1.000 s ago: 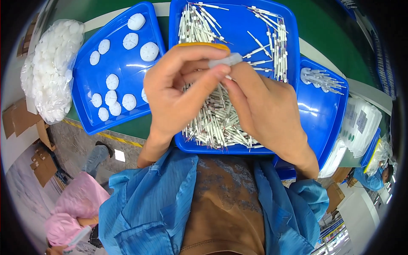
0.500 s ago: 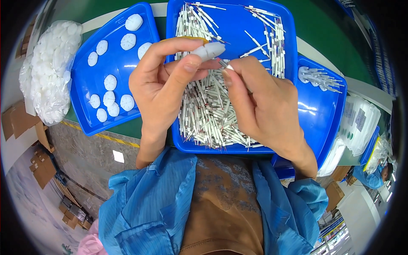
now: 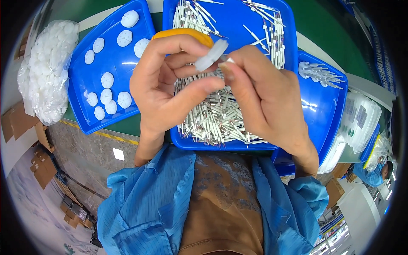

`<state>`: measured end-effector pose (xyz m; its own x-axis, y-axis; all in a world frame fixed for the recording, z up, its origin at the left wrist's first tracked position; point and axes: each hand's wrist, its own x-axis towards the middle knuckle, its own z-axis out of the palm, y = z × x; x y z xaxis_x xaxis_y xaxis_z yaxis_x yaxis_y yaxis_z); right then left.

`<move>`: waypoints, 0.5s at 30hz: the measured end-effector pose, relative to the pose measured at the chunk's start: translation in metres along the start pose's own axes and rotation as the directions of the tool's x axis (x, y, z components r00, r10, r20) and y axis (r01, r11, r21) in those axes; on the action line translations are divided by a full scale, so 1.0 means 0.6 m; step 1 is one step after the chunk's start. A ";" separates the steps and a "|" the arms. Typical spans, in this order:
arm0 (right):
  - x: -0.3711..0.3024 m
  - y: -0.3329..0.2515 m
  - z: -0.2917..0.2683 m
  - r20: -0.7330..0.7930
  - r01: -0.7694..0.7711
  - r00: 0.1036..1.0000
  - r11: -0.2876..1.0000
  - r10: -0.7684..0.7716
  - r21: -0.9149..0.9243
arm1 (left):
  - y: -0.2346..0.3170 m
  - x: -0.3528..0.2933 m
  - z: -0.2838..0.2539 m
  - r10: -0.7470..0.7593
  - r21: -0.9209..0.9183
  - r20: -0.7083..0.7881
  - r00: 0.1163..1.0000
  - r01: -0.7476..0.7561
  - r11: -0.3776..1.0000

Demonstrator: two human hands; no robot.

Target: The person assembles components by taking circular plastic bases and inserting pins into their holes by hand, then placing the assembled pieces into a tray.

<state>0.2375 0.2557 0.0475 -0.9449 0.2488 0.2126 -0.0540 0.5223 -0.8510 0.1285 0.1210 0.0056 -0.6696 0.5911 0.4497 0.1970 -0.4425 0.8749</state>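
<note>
A white plastic disc (image 3: 211, 56), lobed like those in the left tray, is turned nearly edge-on between my hands. My left hand (image 3: 159, 80) has its curled index and middle fingers against the disc, its thumb lifted away below. Behind that hand shows a smooth yellow object (image 3: 187, 34); its kind is unclear. My right hand (image 3: 267, 93) pinches a thin grey part with a white end (image 3: 230, 60) against the disc's right side; most of it is hidden by the fingers. Both hands are above a blue tray (image 3: 233, 21) of white stick-shaped parts with thin reddish wires (image 3: 212, 117).
At left, a blue tray (image 3: 117, 55) holds several white discs, beside a clear bag (image 3: 46, 72) full of them. On the right, another blue tray (image 3: 314, 112) holds discs with sticks attached (image 3: 321, 74). Clear plastic boxes (image 3: 359, 121) lie beyond it.
The disc has turned more edge-on, and my left thumb has come off it. My right fingers have moved slightly up against the disc. More of the yellow object shows behind my left hand.
</note>
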 end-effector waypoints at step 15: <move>-0.013 0.019 0.045 -0.222 0.398 0.892 0.917 -0.395 -0.033 | 0.036 -0.001 -0.008 0.148 0.265 0.184 0.972 -0.195 0.944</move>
<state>0.2354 0.2380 0.0232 -0.7496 0.1967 0.6320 -0.4144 0.6052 -0.6797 0.1295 0.1080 0.0233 -0.4894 0.6329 0.6000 0.5063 -0.3540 0.7864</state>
